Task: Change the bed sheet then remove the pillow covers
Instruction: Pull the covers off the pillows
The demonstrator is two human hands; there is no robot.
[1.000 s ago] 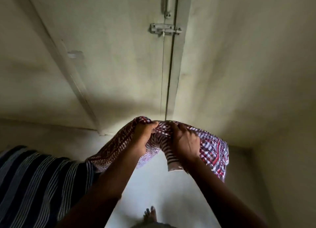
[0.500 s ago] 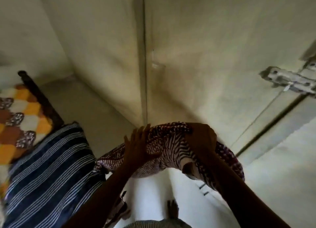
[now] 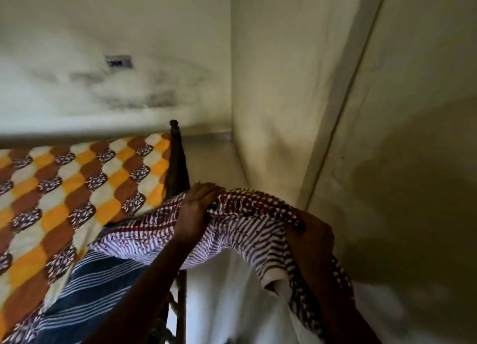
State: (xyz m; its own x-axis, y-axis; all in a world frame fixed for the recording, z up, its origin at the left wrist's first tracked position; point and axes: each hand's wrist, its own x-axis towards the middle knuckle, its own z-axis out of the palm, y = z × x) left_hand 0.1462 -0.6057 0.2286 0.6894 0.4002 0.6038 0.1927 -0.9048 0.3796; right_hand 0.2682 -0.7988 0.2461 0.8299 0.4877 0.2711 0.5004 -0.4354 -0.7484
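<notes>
Gripping the sheet (image 3: 247,230) between them, both hands hold it up in the air just off the foot corner of the bed (image 3: 178,173). The left hand (image 3: 195,212) curls its fingers over the top fold; the right hand (image 3: 313,243) clutches a bunch further along (its fingertips are buried in the cloth). The sheet looks thin, light and limp — it sags between the hands and trails down past the right wrist. It should not slip, I judge, but it will tangle — best taken by a hem or two corners and shaken out wide over the quilt (image 3: 77,189).
</notes>
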